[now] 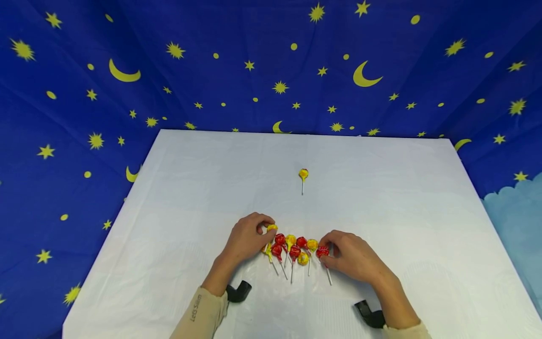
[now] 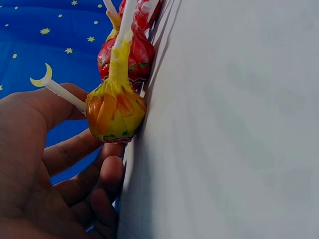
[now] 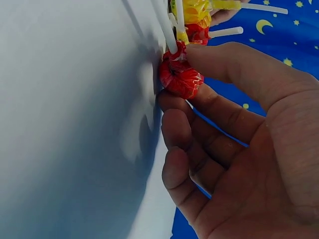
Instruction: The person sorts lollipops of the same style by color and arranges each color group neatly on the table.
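Near the middle of the table, a cluster of red and yellow wrapped lollipops lies with most white sticks toward the person. At its left end my left hand (image 1: 247,239) pinches a yellow lollipop (image 1: 272,228) between thumb and fingers. Just below it lies another yellow lollipop (image 2: 116,112), large in the left wrist view and partly hiding the fingers' hold. On the cluster's right side my right hand (image 1: 354,254) pinches a red lollipop (image 3: 180,77) by its wrapped head, the stick free. Between the hands sit several more, including a red lollipop (image 1: 295,253) and a yellow one (image 1: 303,258).
One yellow lollipop (image 1: 303,174) lies alone farther back on the white-covered table (image 1: 203,188). A blue curtain (image 1: 237,28) with yellow stars and moons hangs behind and beside the table. Black curved pieces (image 1: 239,292) are at both wrists.
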`<state>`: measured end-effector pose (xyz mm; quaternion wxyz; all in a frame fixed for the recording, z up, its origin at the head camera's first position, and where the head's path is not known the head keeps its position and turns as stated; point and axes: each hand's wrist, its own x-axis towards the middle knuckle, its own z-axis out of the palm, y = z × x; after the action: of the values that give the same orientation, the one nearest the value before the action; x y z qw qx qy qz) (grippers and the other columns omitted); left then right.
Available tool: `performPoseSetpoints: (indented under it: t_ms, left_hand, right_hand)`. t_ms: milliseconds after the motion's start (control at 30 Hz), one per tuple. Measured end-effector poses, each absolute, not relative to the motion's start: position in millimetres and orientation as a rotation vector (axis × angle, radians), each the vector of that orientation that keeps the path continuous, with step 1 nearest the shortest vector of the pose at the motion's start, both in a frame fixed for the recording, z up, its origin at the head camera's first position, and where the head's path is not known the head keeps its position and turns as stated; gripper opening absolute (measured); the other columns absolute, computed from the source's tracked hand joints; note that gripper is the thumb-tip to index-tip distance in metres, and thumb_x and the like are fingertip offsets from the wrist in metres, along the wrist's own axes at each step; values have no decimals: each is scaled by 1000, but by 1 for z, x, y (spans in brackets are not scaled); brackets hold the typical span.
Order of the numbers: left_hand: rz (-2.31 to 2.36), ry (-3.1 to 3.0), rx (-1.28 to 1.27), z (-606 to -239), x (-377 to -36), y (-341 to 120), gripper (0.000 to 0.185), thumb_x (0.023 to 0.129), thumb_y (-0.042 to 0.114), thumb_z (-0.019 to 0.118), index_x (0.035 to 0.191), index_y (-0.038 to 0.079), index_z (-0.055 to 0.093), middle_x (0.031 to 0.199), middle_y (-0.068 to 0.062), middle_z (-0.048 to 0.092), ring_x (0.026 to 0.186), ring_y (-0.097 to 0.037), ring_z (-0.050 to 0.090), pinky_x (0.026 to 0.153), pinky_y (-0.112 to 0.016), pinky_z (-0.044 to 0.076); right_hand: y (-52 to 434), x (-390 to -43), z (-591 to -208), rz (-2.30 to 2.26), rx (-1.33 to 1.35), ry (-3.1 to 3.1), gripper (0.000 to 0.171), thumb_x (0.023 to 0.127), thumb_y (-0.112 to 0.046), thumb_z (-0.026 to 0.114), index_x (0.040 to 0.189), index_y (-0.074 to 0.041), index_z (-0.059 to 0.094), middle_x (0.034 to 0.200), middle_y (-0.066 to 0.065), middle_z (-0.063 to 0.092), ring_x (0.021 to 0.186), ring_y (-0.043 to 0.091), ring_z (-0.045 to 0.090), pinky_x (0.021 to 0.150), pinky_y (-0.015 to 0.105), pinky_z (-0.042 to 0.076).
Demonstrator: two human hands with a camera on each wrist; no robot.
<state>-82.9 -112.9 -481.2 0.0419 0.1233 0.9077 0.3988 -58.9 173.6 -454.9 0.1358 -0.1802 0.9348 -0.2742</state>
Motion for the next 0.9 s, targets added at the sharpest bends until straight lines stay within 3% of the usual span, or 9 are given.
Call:
performPoseSetpoints:
  t_ms: [467, 900]
  left_hand:
    - [1236, 2788, 375, -478, -90, -109, 19, 88, 30, 70, 104, 19, 71, 86, 9, 58, 62, -9, 47, 59, -31, 41]
    - [1228, 2832, 358, -470, -129, -94, 19, 88, 28, 69, 104, 17, 71, 87, 7, 60, 67, -12, 49, 61, -34, 40]
  right_hand:
    - [175, -57, -456, -829, -516, 2711, 24, 77, -25, 80, 97, -21, 68, 75, -12, 53, 63, 5, 46, 58, 28, 38]
    - [175, -56, -455, -831, -467, 2707, 23, 76, -26, 79, 95, -21, 68, 75, -11, 54, 63, 6, 46, 58, 28, 39]
